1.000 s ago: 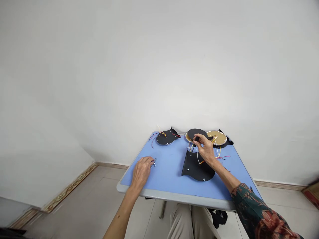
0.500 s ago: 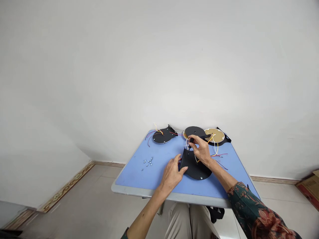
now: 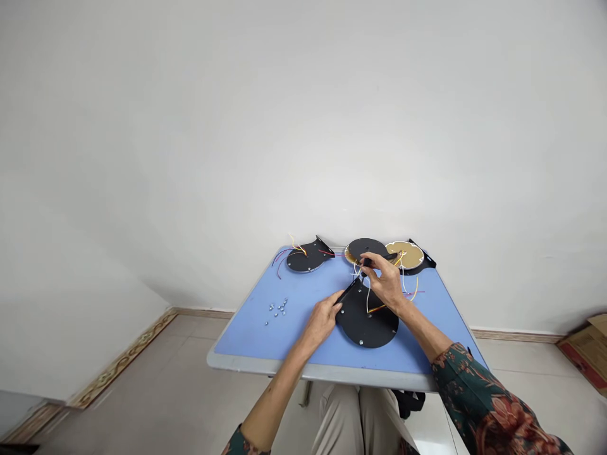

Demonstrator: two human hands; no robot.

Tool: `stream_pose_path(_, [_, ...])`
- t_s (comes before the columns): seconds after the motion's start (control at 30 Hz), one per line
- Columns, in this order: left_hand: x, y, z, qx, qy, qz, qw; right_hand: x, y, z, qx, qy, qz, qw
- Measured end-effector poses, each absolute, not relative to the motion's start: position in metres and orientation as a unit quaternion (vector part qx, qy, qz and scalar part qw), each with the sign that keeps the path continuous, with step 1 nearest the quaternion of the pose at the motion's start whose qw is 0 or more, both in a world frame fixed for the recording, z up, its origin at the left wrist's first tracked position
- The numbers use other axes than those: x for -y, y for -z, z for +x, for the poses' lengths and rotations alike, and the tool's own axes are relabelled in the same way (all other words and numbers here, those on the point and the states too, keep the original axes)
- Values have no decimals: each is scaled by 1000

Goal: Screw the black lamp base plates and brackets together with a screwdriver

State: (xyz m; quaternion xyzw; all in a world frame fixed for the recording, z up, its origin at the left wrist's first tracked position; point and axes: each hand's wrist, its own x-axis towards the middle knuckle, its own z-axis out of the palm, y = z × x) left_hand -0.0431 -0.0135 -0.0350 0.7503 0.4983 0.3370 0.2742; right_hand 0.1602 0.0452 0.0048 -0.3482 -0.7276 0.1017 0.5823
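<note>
In front of me on the table lies a round black plate [image 3: 372, 328] with a bent-up flange along its left edge. My left hand [image 3: 322, 321] is closed on that flange. Several silver screws show on the plate, and yellow, white and orange wires [image 3: 377, 308] come out near its middle. My right hand [image 3: 386, 284] pinches a black screwdriver [image 3: 367, 263] over the plate's far edge. Its tip points down near a screw there; whether they touch I cannot tell. Part of the tool is hidden behind the fingers.
Several loose screws [image 3: 277, 309] lie on the blue table [image 3: 251, 344] at left. Another wired black plate [image 3: 303, 259] sits at the back left. At the back right are a black disc [image 3: 365, 246] and a tan disc [image 3: 410, 254]. A cardboard box [image 3: 588, 347] stands on the floor.
The black plate has turned, its flange swinging to the left side. My left hand has gone from resting spread at its edge to gripping the flange. The screwdriver stays over the far edge.
</note>
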Motion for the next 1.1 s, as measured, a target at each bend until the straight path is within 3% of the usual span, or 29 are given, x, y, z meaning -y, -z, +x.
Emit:
stream_pose_path(0.63, [9,48,-45,-488,-353,759,246,-44,-4,161,752,-94,-331,562])
stream_pose_path(0.93, [-14,26,-39,-468,-284,801,243,-49,-20,174,742,-189,-354,536])
stream_pose_path(1.1, [-15,9,-25,-487,-324,797,151,-51,-23,190,726,-262,-356,527])
